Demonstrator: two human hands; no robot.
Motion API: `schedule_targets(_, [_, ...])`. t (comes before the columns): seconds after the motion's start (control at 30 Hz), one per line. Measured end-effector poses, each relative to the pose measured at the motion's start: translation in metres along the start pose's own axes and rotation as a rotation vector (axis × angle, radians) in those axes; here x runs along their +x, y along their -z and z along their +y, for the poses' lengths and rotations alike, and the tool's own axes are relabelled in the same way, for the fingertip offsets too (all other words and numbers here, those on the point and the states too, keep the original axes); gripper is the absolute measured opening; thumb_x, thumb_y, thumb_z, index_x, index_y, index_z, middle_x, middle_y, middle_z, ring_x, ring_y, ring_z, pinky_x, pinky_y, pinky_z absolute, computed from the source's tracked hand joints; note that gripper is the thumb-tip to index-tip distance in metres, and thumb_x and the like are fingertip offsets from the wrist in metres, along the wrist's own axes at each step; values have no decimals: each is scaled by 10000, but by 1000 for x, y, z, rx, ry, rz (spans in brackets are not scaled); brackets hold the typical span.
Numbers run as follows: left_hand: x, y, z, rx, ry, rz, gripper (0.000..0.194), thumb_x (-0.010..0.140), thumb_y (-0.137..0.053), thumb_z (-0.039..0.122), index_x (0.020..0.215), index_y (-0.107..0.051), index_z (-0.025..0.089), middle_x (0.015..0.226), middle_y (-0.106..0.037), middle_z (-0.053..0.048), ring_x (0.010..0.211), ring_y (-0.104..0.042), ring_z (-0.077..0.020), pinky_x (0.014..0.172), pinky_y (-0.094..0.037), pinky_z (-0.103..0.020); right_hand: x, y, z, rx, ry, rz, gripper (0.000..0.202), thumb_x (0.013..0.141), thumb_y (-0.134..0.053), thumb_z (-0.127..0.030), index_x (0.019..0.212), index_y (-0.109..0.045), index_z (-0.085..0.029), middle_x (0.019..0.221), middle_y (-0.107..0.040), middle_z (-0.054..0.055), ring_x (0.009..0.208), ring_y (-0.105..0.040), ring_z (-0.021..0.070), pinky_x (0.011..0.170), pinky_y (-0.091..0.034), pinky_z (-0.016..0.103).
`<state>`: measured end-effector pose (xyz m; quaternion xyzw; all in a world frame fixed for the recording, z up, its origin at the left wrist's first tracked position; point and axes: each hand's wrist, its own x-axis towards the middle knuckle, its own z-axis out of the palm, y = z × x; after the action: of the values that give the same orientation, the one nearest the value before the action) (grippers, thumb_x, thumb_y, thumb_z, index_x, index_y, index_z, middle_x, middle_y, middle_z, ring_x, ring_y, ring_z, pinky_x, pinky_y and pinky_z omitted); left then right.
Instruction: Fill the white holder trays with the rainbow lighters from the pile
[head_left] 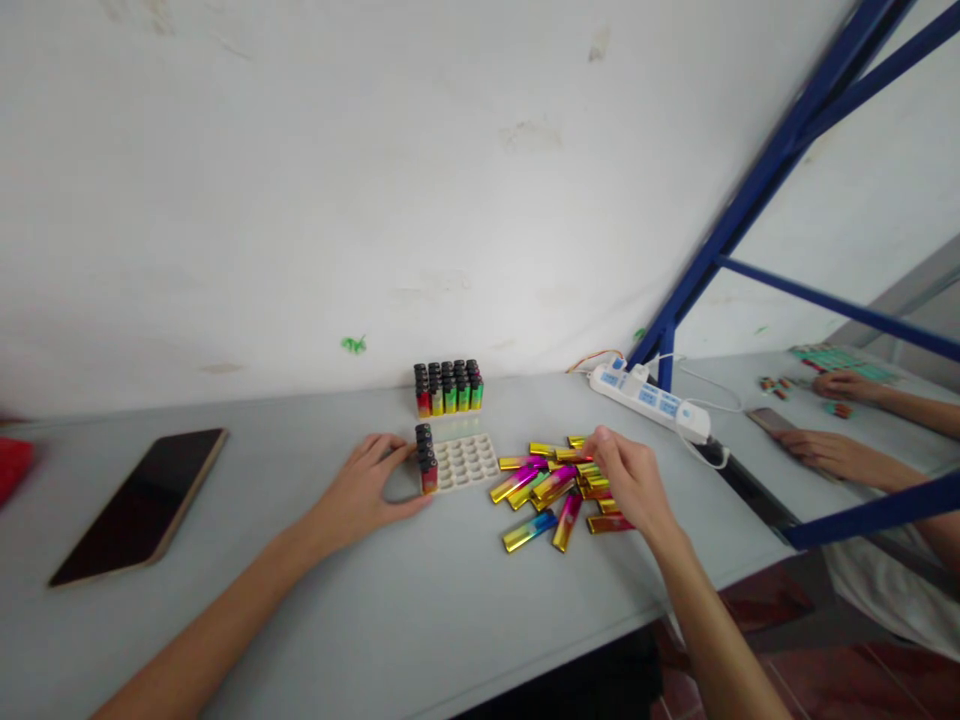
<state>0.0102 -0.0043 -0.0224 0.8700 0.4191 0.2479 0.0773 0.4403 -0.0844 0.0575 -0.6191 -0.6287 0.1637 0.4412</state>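
A white tray [466,462] with rows of round-cornered slots lies on the grey table. One row of lighters [427,470] with black tops stands upright at its left end. My left hand [371,480] curves around that end, thumb at the near corner and fingers at the far side, gripping the tray. Right of the tray is a loose pile of shiny lighters [555,485] in gold, pink, red and blue, lying flat at mixed angles. Over the pile's right side, my right hand [626,475] is closed with fingertips bunched; whatever they pinch is hidden.
Behind the tray stands a filled block of lighters [450,392] near the wall. A phone [142,505] lies at left, beside a red object [13,465]. At right are a power strip [649,400] with cables, a blue metal frame [694,270] and another person's hands [814,450].
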Motion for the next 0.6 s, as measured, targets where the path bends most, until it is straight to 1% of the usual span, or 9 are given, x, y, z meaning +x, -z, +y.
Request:
schedule_targets(0.2, [1,1,3,-17,11,-3,587,1026,-859,699,1423,-829,267,1369,-819,-117,1277,-745,-385,1204,-630,-552,1,-4,-6,8,9,-2,948,1123,-380,-1043,759,-763,-256,597,-635,24,579,-630,234,636,-494,366])
schedule_targets(0.43, [1,1,4,-19,7,12,570,1026,-865,695,1401,-831,267,1350,-816,-114,1257,-754,-381,1183,-643,-540,0,-9,-4,-21,7,14,955,1132,-359,-1030,742,-761,-257,571,-624,23,543,-604,225,588,-461,355])
schedule_targets(0.6, [1,1,5,-8,13,11,591,1027,-854,720,1406,-829,267,1358,-817,-118,1274,-749,-386,1196,-637,-543,-2,-13,-1,-41,-16,26,994,1112,-336,-1061,685,-737,-260,570,-652,41,542,-614,227,611,-469,365])
